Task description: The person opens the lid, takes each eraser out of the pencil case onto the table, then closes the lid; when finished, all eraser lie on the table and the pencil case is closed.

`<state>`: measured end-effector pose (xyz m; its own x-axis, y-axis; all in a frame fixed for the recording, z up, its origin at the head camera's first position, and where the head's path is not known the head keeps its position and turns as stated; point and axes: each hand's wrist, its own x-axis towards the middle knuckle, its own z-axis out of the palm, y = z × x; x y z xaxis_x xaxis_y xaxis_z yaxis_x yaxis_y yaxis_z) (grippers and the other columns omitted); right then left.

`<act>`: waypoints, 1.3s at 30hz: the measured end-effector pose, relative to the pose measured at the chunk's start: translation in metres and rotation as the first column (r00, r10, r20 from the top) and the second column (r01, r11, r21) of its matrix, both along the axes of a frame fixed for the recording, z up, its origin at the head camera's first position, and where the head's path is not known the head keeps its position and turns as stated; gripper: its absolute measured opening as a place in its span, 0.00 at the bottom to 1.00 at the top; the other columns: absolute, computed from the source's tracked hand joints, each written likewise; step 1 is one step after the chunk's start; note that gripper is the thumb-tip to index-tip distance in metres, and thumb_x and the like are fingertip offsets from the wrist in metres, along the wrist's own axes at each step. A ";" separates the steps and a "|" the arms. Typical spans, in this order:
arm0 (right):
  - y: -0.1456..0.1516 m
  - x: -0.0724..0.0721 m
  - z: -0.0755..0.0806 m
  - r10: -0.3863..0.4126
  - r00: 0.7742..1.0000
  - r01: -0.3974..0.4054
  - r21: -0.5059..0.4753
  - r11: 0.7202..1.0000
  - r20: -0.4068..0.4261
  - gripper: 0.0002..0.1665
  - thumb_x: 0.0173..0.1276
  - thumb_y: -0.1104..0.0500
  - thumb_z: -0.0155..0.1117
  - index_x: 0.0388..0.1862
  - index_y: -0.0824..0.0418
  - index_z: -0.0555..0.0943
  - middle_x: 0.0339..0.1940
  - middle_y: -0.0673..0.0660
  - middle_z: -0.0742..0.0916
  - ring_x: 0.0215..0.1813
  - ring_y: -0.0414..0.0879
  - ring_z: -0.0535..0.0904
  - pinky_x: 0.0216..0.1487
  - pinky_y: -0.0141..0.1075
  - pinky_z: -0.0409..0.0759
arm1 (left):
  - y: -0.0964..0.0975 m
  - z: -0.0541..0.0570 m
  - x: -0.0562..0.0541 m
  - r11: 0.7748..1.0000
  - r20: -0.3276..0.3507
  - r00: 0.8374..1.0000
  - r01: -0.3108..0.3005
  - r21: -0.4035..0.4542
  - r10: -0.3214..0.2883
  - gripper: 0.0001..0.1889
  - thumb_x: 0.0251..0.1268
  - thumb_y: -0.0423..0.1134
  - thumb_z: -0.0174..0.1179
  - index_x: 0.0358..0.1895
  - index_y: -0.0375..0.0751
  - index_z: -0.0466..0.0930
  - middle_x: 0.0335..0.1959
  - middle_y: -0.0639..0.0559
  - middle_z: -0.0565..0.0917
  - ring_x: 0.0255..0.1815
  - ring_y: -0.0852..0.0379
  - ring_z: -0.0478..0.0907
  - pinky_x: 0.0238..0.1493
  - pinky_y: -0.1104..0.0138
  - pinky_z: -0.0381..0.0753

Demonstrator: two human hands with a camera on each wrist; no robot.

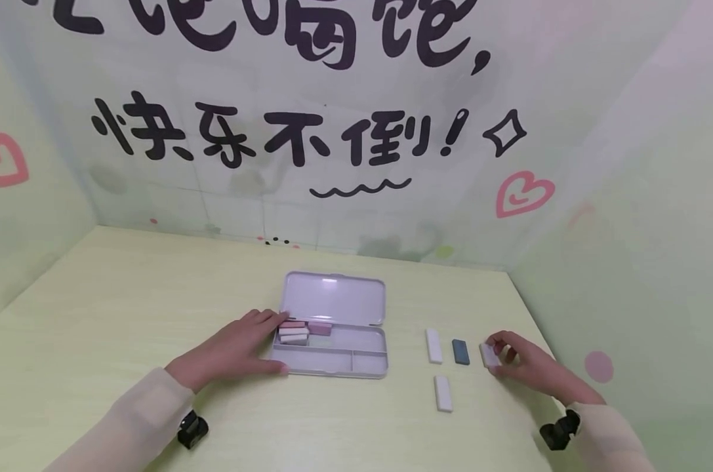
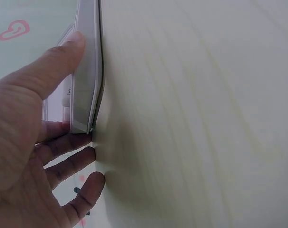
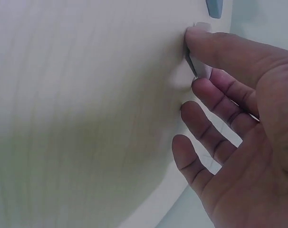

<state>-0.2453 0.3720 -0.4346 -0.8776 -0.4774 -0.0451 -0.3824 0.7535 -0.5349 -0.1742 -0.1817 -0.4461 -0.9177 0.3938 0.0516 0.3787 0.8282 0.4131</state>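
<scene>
An opened pale lilac pencil case lies on the table, its lid tilted back. My left hand holds the case's left end, thumb along the front wall and fingers by the back corner. In the left wrist view, the thumb presses the case's side. Pink and white erasers lie in the case's back left compartment. At the right, my right hand pinches a whitish eraser between thumb and fingers. In the right wrist view, the thumb partly covers this eraser.
Left of the right hand, a dark blue eraser and a white eraser lie on the table. Another white eraser lies nearer the front. Walls with printed characters stand behind and beside the table.
</scene>
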 end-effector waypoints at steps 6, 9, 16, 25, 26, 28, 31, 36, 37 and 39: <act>0.000 0.002 0.001 -0.019 1.000 0.019 -0.002 1.000 0.015 0.28 0.63 0.61 0.78 0.59 0.66 0.77 0.48 0.57 0.82 0.40 0.35 0.74 0.37 0.29 0.75 | -0.001 0.001 0.001 1.000 -0.001 1.000 -0.004 -0.002 0.004 0.54 0.57 0.68 0.72 0.78 0.34 0.65 0.71 0.38 0.77 0.69 0.38 0.75 0.69 0.42 0.78; 0.001 0.003 0.001 -0.028 0.999 0.028 0.000 1.000 0.020 0.29 0.63 0.61 0.78 0.59 0.67 0.77 0.47 0.58 0.83 0.40 0.36 0.74 0.37 0.29 0.76 | 0.000 0.000 0.000 1.000 0.002 1.000 0.003 0.004 -0.003 0.54 0.57 0.67 0.72 0.78 0.34 0.65 0.71 0.38 0.77 0.69 0.38 0.75 0.68 0.42 0.78; -0.018 0.003 0.018 0.010 0.990 0.006 0.115 0.993 -0.142 0.28 0.67 0.59 0.75 0.62 0.68 0.77 0.48 0.60 0.83 0.41 0.43 0.77 0.36 0.32 0.76 | 0.000 -0.003 -0.001 1.000 -0.001 1.000 0.007 0.007 -0.007 0.54 0.57 0.68 0.72 0.78 0.34 0.66 0.70 0.39 0.78 0.67 0.40 0.76 0.68 0.43 0.79; -0.107 -0.002 0.049 0.238 0.928 -0.201 0.151 0.968 -0.288 0.19 0.75 0.58 0.68 0.62 0.54 0.82 0.56 0.54 0.87 0.51 0.51 0.84 0.50 0.45 0.86 | 0.000 -0.002 0.000 1.000 -0.013 1.000 0.005 -0.001 -0.005 0.54 0.56 0.68 0.72 0.78 0.34 0.66 0.70 0.39 0.79 0.67 0.40 0.76 0.68 0.43 0.79; -0.119 -0.003 0.050 0.268 0.923 -0.231 0.159 0.960 -0.276 0.19 0.75 0.58 0.68 0.63 0.53 0.81 0.57 0.54 0.87 0.52 0.51 0.85 0.52 0.45 0.87 | 0.000 -0.001 0.000 1.000 -0.012 1.000 0.004 0.000 -0.004 0.54 0.57 0.68 0.72 0.78 0.34 0.66 0.70 0.39 0.78 0.67 0.39 0.76 0.68 0.43 0.79; -0.142 -0.005 0.052 0.332 0.909 -0.293 0.179 0.939 -0.253 0.20 0.75 0.58 0.68 0.65 0.53 0.81 0.58 0.54 0.87 0.53 0.50 0.86 0.54 0.44 0.87 | 0.000 -0.001 0.001 1.000 -0.012 1.000 0.004 0.005 -0.004 0.54 0.57 0.68 0.72 0.78 0.34 0.66 0.70 0.39 0.78 0.67 0.39 0.76 0.68 0.43 0.79; -0.175 -0.009 0.051 0.431 0.870 -0.384 0.220 0.897 -0.238 0.21 0.74 0.60 0.69 0.65 0.54 0.82 0.57 0.52 0.88 0.54 0.48 0.86 0.56 0.41 0.87 | -0.001 -0.001 0.002 1.000 -0.008 1.000 0.004 0.012 -0.004 0.53 0.57 0.67 0.72 0.78 0.34 0.66 0.70 0.39 0.78 0.67 0.40 0.76 0.68 0.42 0.79; -0.217 -0.013 0.047 0.546 0.807 -0.476 0.297 0.828 -0.227 0.20 0.74 0.63 0.69 0.63 0.52 0.84 0.57 0.49 0.88 0.57 0.44 0.85 0.60 0.39 0.87 | -0.001 -0.002 0.002 1.000 -0.007 1.000 0.004 0.016 -0.004 0.54 0.57 0.67 0.72 0.78 0.34 0.66 0.70 0.39 0.78 0.67 0.40 0.76 0.68 0.43 0.79; -0.224 -0.013 0.047 0.558 0.802 -0.487 0.310 0.817 -0.213 0.20 0.74 0.63 0.68 0.63 0.51 0.84 0.57 0.49 0.88 0.57 0.43 0.85 0.61 0.39 0.86 | -0.001 -0.003 0.002 1.000 -0.006 1.000 0.005 0.019 -0.005 0.54 0.57 0.67 0.72 0.78 0.34 0.65 0.70 0.39 0.78 0.68 0.40 0.75 0.69 0.43 0.79; -0.236 -0.014 0.044 0.588 0.787 -0.510 0.337 0.791 -0.188 0.21 0.75 0.64 0.66 0.64 0.49 0.83 0.56 0.49 0.88 0.56 0.43 0.84 0.61 0.38 0.86 | -0.001 -0.002 0.002 1.000 -0.001 1.000 0.004 0.028 -0.004 0.54 0.57 0.66 0.72 0.79 0.35 0.65 0.70 0.39 0.78 0.68 0.39 0.75 0.69 0.42 0.79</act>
